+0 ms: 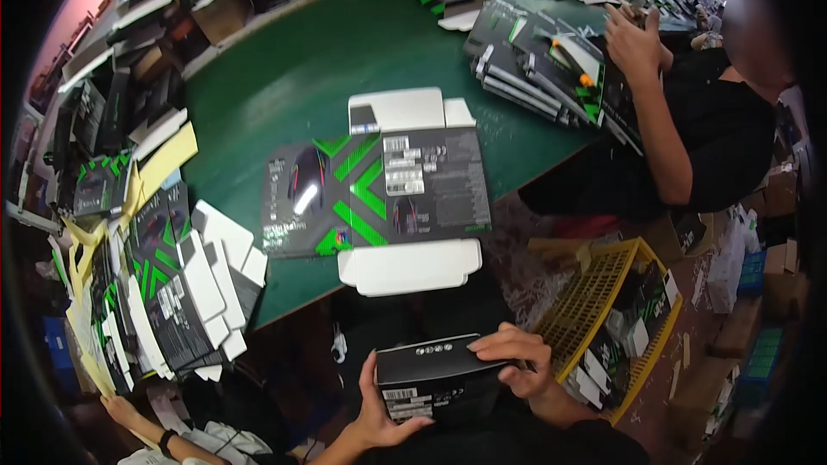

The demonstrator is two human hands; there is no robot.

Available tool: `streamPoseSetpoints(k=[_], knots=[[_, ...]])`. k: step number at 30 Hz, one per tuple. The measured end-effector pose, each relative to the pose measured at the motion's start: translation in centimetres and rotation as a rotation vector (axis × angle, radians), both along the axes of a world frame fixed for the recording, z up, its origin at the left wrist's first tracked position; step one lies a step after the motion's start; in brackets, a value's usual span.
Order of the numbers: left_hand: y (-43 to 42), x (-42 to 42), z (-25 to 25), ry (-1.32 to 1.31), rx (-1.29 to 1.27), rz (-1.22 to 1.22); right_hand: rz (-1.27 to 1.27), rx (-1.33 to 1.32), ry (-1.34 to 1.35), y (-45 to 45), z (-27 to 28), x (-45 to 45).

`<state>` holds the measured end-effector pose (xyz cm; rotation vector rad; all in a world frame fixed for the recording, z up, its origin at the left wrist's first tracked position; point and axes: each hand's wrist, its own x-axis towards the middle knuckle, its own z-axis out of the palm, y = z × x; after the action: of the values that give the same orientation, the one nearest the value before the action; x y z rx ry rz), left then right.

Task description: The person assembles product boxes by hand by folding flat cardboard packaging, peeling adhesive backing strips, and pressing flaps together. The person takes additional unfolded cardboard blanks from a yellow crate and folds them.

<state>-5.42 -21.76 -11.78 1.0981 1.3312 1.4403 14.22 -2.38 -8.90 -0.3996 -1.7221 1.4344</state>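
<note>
Low in the view, near my body, a dark folded box (439, 363) is held between both hands. My left hand (383, 413) grips its left end, with the thumb along the lower edge. At the right end, my right hand (521, 362) has its fingers bent over the top edge. Small round icons show on the box's upper face, and labels on the side below. Beyond it, an unfolded black and green carton (431, 185) with white flaps lies flat on the green table (250, 86).
Stacked flat cartons (177, 293) stand at the left, beside a person's hand (121, 411). At the right, another person (715, 120) sits by piled cartons (534, 60). A yellow basket (581, 306) with cartons stands on the floor. Boxes (220, 9) line the table's far edge.
</note>
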Motion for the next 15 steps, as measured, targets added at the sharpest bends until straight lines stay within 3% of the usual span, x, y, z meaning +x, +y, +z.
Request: streamPoseSetpoints(k=[1,3,6,10,12,15], knots=[[0.2,-0.7,0.3,-0.044,-0.008,-0.011,0.055,0.056,0.009,0.6,-0.3,0.5],[1.4,-2.9,2.6,-0.082,0.002,0.046,-0.065,-0.043,0.172,0.5,-0.8,1.1],[7.1,-7.8,7.8,-0.309,-0.091,0.300,-0.099,-0.409,0.407,2.4,1.7,1.4],[21.3,-18.7,12.9,-0.098,0.000,0.348,-0.146,-0.490,0.393,4.0,3.1,2.1],[27.0,-21.6,14.4,0.052,-0.179,0.605,-0.141,-0.538,0.319,3.5,3.4,2.2],[29.7,-26.0,9.2,0.603,-0.204,0.745,-0.072,-0.508,0.263,2.7,3.0,3.2]])
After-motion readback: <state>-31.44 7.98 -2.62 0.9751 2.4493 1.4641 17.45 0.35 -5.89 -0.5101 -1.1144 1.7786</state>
